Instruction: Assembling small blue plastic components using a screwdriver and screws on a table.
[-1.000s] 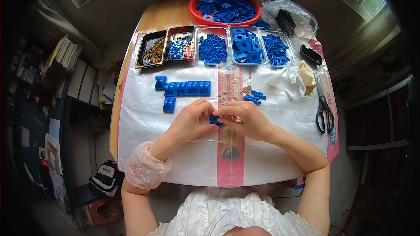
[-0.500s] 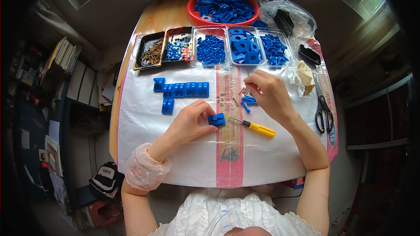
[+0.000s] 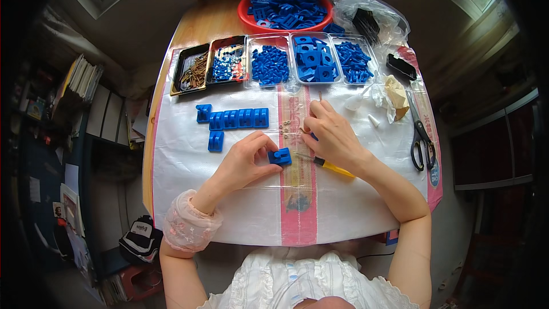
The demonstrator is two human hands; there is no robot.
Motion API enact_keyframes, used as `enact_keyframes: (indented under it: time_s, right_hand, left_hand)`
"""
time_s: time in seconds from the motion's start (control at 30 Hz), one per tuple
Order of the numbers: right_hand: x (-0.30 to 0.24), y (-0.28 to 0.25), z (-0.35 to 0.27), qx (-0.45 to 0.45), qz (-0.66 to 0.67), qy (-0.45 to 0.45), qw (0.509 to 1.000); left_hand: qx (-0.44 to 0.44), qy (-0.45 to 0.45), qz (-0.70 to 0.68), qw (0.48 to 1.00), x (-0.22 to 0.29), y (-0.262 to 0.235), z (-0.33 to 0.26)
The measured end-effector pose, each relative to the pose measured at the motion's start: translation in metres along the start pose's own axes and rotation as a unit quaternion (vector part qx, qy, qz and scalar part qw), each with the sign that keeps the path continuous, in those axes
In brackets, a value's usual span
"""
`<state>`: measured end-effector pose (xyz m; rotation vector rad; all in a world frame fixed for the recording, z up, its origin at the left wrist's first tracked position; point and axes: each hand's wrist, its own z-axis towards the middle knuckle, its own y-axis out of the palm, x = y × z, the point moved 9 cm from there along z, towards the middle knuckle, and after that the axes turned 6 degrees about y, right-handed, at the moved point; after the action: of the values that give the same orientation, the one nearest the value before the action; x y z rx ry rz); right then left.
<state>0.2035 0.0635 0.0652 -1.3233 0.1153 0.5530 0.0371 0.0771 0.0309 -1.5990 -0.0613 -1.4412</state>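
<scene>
My left hand pinches a small blue plastic block between thumb and fingers, low over the table. My right hand is bent down over the small parts right of the nuts, its fingers drawn together. A brass-coloured screw shows at its fingertips; whether it is gripped I cannot make out. The hand covers most of the small blue pieces there. Below that hand lies a screwdriver with a yellow handle, partly hidden. Several finished-looking blue blocks stand in a row to the left.
Along the back are trays of screws, metal bits, and blue parts. Behind them stands a red basin of blue pieces. Scissors, crumpled paper and a black case lie at the right.
My right hand has moved down and left, now covering the small blue parts and part of the screwdriver. My left hand keeps the blue block in nearly the same place.
</scene>
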Motion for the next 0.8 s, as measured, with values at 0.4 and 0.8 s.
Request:
enact_keyframes:
  time_s: [0.4,0.8]
  right_hand:
    - [-0.005,0.006,-0.002,0.025,-0.001,-0.038,0.999]
    - [-0.005,-0.020,0.001,0.097,0.029,-0.028,0.995]
  left_hand:
    - [0.011,0.016,0.007,1.000,0.004,0.000,0.001]
    - [0.074,-0.022,-0.002,0.997,-0.010,-0.010,-0.001]
